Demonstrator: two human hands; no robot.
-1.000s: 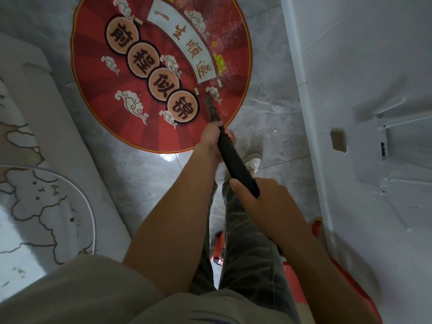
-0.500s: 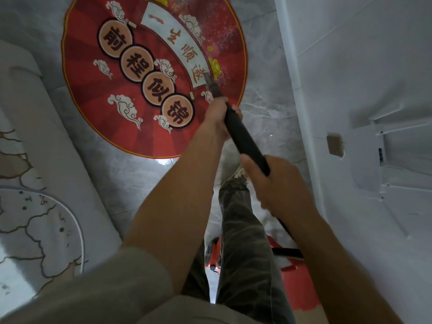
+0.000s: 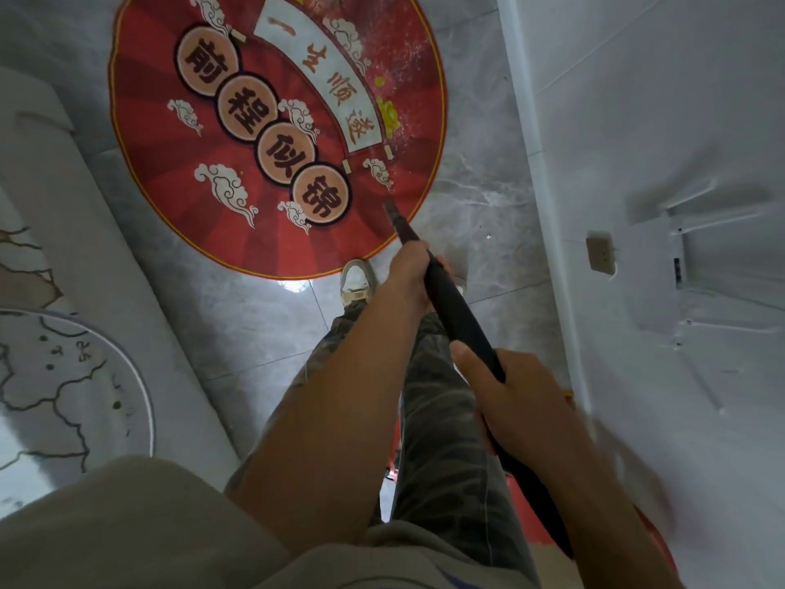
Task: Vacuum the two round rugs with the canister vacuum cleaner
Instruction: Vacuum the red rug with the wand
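Above the round red rug (image 3: 170, 133), left hand (image 3: 410, 272) and right hand (image 3: 524, 395) clench a black tube (image 3: 461, 318). Its tip is blurred.

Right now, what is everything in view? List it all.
red round rug: one, red, gold-edged, floor ahead
white specks: many, rug's right side
pale round rug: one, white, brown lines, far left
vacuum wand: one, black, tip over red rug's near edge
canister: one, red, behind legs, mostly hidden
floor: grey marble tiles
wall: white, right
socket plate: one, beige, on wall
shoe: one clear, white, by rug's edge
trousers: grey patterned, centre
left grip: one, holds wand farther down
right grip: one, holds wand nearer body
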